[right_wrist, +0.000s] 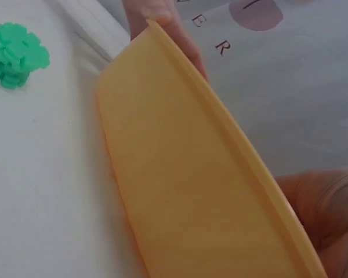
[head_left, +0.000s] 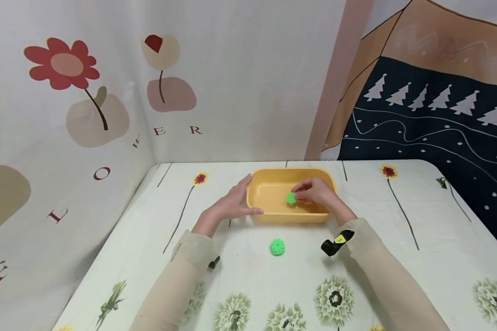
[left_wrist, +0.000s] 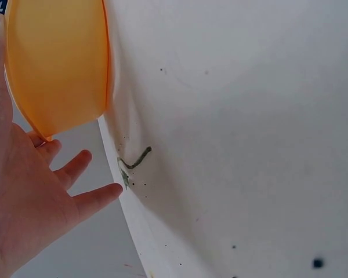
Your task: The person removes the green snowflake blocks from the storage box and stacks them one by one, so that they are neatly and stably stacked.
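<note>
A yellow plastic basin (head_left: 291, 218) stands on the table. My left hand (head_left: 233, 201) spans its left end, thumb along the near side and fingers towards the far side. In the left wrist view the left hand's fingers (left_wrist: 75, 168) are mostly straight and spread, touching the basin's edge. Inside the basin, my right hand (head_left: 314, 191) pinches a green toothed disc (head_left: 291, 198) low over the floor. In the right wrist view the basin wall (right_wrist: 180, 174) hides most of the right hand. A stack of green toothed discs (head_left: 277, 247) lies on the cloth before the basin.
The table wears a white flower-print cloth (head_left: 248, 276). Printed curtains (head_left: 248, 82) hang behind and to the left, and a dark tree-patterned cloth (head_left: 430, 124) hangs at the right. A black wrist camera (head_left: 335, 243) sits under the right sleeve.
</note>
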Action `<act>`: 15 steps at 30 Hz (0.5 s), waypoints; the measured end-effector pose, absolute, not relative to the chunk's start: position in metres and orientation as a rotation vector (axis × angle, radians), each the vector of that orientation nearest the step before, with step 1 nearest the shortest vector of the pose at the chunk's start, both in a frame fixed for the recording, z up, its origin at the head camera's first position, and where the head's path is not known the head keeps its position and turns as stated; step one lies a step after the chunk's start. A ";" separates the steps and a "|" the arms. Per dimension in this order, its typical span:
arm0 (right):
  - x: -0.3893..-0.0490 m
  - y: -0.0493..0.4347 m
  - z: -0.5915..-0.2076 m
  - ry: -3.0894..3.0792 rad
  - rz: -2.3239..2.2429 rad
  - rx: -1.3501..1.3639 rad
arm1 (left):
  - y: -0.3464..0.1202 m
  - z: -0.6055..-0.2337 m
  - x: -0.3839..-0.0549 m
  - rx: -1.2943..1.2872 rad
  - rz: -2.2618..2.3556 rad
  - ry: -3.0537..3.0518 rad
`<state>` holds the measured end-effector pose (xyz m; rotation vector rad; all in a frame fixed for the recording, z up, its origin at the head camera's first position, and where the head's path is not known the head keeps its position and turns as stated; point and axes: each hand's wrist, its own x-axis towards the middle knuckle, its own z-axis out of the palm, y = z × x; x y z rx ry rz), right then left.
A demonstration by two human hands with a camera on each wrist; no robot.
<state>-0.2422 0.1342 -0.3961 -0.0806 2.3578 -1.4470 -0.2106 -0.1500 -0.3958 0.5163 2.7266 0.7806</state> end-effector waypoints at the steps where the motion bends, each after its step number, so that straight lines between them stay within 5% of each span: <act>1: -0.240 0.134 -0.395 2.354 -1.464 -0.086 | -0.150 -0.396 -0.210 0.515 0.779 2.727; 15: -0.199 0.134 -0.363 2.122 -1.764 -0.138 | -0.150 -0.396 -0.211 0.512 0.778 2.725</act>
